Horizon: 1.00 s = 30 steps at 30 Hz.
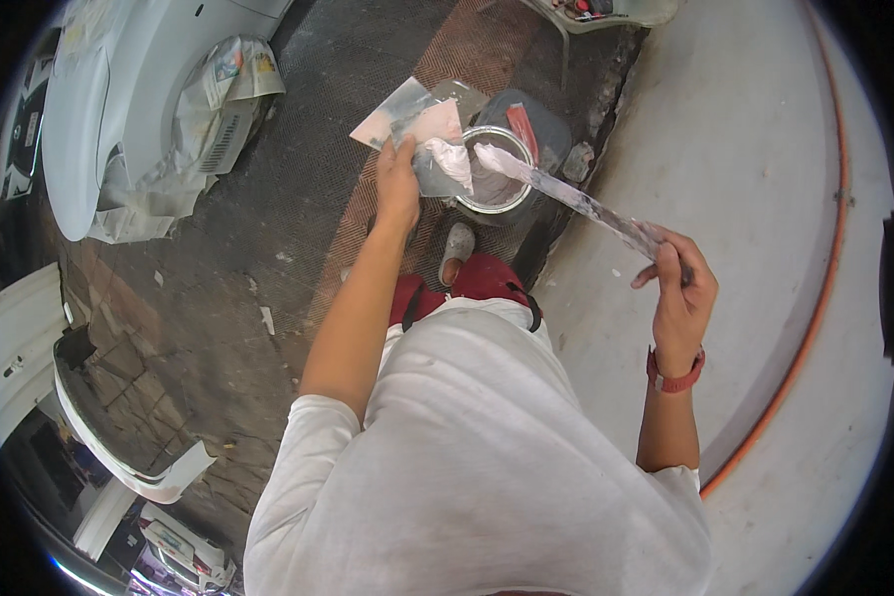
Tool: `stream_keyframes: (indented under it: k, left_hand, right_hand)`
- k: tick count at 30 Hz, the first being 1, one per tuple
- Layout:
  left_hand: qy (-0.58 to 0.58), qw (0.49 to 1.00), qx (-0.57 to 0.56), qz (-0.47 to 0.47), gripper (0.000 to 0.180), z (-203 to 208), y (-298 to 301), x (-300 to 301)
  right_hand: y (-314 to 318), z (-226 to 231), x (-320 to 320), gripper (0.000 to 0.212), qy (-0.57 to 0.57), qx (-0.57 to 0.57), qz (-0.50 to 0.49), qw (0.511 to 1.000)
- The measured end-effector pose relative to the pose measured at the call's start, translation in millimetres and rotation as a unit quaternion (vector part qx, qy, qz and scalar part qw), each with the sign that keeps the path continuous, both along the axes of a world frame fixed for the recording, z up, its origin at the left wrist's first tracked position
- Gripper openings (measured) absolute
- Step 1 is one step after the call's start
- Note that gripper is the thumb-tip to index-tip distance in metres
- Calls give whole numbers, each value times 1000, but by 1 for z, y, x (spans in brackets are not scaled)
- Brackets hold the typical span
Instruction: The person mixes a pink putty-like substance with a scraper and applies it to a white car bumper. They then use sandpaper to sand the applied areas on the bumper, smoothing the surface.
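L hand (397, 189): grip pinching a flat grey rectangular plate (433, 179) smeared w/ pale pink paste; a thick paste blob (451, 163) sits nr its R edge, by the tin. R hand (683, 283): grip closed round the end of a long, flat, paste-stained stick (586, 207); its coated tip is over the mouth of a round, silvery-rimmed tin (494, 208) w/ greyish-pink paste inside. Can't tell if tip touches the contents. Red strip-like item (522, 129) just beside tin. Upper L: pale car body (149, 89) w/ newspaper masking (238, 74).
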<state>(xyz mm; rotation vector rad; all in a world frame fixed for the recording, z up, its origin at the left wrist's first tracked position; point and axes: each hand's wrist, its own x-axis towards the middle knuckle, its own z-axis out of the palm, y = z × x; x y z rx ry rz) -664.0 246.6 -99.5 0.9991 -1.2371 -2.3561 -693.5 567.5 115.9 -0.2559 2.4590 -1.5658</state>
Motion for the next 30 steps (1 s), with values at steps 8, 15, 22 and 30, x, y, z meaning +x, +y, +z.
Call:
stream_keyframes:
  k: [8,15,22,30]
  left_hand:
    - [17,988,136,-75,48,49,7,-14]
    - [-4,982,188,4,44,61,11,-15]
    - [105,994,11,2,46,50,23,-13]
    - [127,987,-61,-77,45,41,25,-10]
  right_hand:
    - [-9,7,20,36,306,120,236,915]
    - [3,-5,36,41,338,182,254,888]
    - [-11,11,41,23,221,64,97,968]
    - [-39,42,38,22,159,96,64,981]
